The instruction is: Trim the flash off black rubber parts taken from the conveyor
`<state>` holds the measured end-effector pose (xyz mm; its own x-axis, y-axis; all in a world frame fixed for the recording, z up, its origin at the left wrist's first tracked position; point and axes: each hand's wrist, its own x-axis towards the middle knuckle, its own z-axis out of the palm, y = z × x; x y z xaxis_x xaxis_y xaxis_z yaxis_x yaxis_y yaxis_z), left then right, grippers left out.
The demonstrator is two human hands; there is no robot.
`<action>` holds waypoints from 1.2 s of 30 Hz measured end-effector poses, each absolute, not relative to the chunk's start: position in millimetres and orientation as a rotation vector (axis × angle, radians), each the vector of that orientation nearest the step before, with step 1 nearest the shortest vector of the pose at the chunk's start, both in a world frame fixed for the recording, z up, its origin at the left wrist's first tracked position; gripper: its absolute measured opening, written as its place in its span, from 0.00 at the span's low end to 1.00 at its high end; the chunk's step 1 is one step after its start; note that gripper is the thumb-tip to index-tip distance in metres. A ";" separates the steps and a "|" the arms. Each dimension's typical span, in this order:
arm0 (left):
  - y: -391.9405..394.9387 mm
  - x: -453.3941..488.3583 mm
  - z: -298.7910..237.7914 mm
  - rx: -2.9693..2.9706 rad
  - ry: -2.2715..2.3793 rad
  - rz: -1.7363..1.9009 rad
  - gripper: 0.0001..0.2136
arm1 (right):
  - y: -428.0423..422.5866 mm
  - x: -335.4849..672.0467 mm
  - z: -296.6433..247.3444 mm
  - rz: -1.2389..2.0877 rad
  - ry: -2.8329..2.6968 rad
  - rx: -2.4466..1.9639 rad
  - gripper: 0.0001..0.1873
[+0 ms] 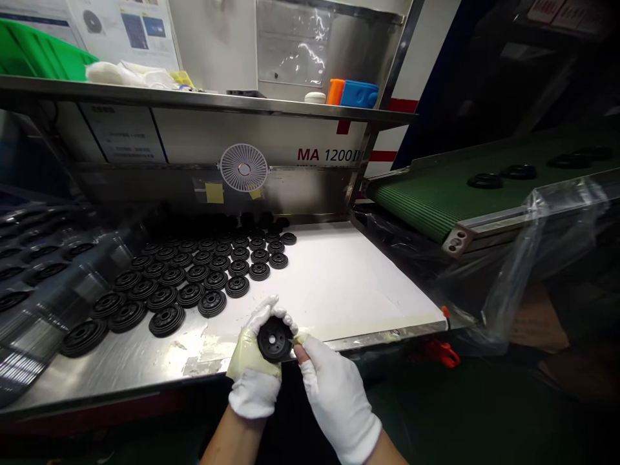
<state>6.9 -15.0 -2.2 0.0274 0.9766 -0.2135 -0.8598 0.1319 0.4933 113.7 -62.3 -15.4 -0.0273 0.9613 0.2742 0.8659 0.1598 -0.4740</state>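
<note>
My left hand, in a white glove with a yellowish cover over it, is wrapped round a round black plastic wheel. The wheel's face with a centre hole is turned up toward me, over the table's front edge. My right hand, in a white glove with a bare thumb tip, is pinched at the wheel's right rim. A small pointed tip seems to show between those fingers, too small to name. Several rows of similar black wheels lie on the table to the left of my hands.
A white sheet covers the table's right part. Clear plastic trays with black wheels stand at left. A green conveyor belt carrying black parts runs at right. A small fan hangs below the metal shelf.
</note>
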 end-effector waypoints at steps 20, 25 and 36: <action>-11.7 1.6 -0.7 0.164 0.524 1.250 0.06 | -65.9 115.1 -20.8 0.186 -1.849 -1.728 0.15; -9.1 4.3 -4.4 0.118 0.524 1.284 0.04 | -72.4 107.8 -24.7 0.137 -1.887 -1.756 0.14; -10.2 14.1 -9.5 0.219 0.502 1.519 0.05 | -71.0 99.9 -28.5 0.088 -1.868 -1.776 0.16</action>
